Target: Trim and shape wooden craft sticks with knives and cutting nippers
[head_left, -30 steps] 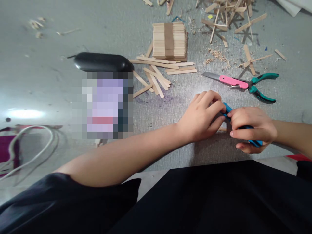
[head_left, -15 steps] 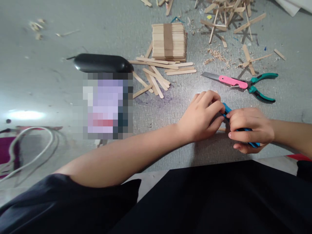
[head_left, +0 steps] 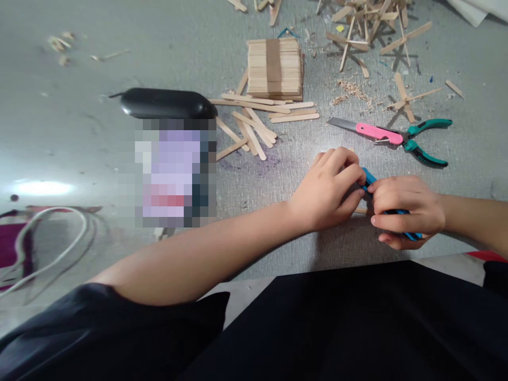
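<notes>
My right hand [head_left: 405,210] is wrapped round a blue-handled tool [head_left: 370,178], whose blue tip shows between the two hands. My left hand [head_left: 331,188] is curled beside it, fingers pinched against the tool's tip and a small wooden stick [head_left: 360,211] that peeks out under the fingers on the grey mat [head_left: 286,174]. What the left fingers grip is mostly hidden.
A banded stack of wooden sticks [head_left: 274,66] and loose sticks [head_left: 254,124] lie farther out. A pink utility knife [head_left: 367,129] and green-handled pliers [head_left: 426,142] rest to the right. Glued stick pieces [head_left: 369,26] and shavings are at the top. A black case [head_left: 166,103] and white cable [head_left: 47,254] are left.
Both hands stay together in the same place; the right hand has shifted very slightly up and left. Nothing else has moved.
</notes>
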`<state>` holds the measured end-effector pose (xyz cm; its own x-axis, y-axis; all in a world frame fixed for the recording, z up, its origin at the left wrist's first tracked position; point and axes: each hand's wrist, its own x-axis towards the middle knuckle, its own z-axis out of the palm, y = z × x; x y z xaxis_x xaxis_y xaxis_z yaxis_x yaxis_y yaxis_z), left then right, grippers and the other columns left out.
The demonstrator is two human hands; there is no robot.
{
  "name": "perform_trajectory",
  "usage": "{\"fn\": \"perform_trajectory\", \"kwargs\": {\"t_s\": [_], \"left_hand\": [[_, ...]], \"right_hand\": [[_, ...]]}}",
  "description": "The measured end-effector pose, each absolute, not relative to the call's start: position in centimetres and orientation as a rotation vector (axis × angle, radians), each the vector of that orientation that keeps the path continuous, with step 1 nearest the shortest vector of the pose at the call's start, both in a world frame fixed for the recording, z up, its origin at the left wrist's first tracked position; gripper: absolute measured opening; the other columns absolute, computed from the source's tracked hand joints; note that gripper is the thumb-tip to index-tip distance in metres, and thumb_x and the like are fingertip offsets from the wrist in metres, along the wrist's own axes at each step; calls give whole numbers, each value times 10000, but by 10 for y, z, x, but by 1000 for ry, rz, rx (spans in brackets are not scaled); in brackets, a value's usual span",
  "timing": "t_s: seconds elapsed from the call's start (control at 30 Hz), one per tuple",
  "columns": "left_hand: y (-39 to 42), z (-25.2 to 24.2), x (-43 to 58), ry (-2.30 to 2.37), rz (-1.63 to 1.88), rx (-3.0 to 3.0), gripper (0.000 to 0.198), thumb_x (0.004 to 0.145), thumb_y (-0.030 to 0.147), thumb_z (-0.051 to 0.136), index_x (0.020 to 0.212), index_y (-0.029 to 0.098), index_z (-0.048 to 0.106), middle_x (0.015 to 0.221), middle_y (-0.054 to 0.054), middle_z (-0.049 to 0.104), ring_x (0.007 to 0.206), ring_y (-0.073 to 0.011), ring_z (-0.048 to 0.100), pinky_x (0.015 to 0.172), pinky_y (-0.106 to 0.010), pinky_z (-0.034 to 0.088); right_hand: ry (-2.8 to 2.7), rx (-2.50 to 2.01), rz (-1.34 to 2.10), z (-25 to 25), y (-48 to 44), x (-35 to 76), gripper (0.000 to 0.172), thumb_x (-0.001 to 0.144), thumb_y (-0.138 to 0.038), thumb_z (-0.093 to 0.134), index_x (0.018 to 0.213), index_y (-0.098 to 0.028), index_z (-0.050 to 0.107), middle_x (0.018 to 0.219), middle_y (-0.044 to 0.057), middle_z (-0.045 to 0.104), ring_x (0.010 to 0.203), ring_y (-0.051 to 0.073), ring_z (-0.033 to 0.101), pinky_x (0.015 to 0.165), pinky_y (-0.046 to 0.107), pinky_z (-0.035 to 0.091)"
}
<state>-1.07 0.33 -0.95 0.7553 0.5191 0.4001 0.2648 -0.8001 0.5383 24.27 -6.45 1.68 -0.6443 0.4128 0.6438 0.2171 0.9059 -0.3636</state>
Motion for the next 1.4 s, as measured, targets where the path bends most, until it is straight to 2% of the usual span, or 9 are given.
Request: {"fn": "perform_trajectory", "kwargs": {"t_s": [0.7,0.97,1.13,1.4], "left_hand": [[4,-7,-11,614,699,2482,70,1116,216,658,1163,223,709,1283,-123,700,1124,-268,677,982,-461,558],[3,-8,-11,601,743,2473,66,1110,205,675,1167,225,700,1276,-118,720,1138,-264,701,978,-453,557],[4,-5,-12,623,740,2423,33,1103,227,685,1135,222,692,1272,-119,753,1158,-270,725,1005,-467,561],[4,-3,-12,654,781,2357,168,1103,234,653,1266,210,684,1256,-107,813,1163,-266,758,1019,-461,564]], "right_hand": [[-2286,-426,322,18,-63,242,124,1144,-289,660,1149,-192,737,961,46,753,881,212,772,1001,439,782],[-2279,-459,323,17,-65,242,98,1124,-301,687,1193,-240,719,953,26,776,864,210,790,974,448,787],[-2270,-469,308,18,-65,241,126,1087,-235,672,1200,-221,725,943,30,783,859,209,786,995,440,790],[-2260,-488,325,17,-67,241,156,1070,-210,654,1210,-234,718,937,17,776,854,201,777,1002,441,790]]}}
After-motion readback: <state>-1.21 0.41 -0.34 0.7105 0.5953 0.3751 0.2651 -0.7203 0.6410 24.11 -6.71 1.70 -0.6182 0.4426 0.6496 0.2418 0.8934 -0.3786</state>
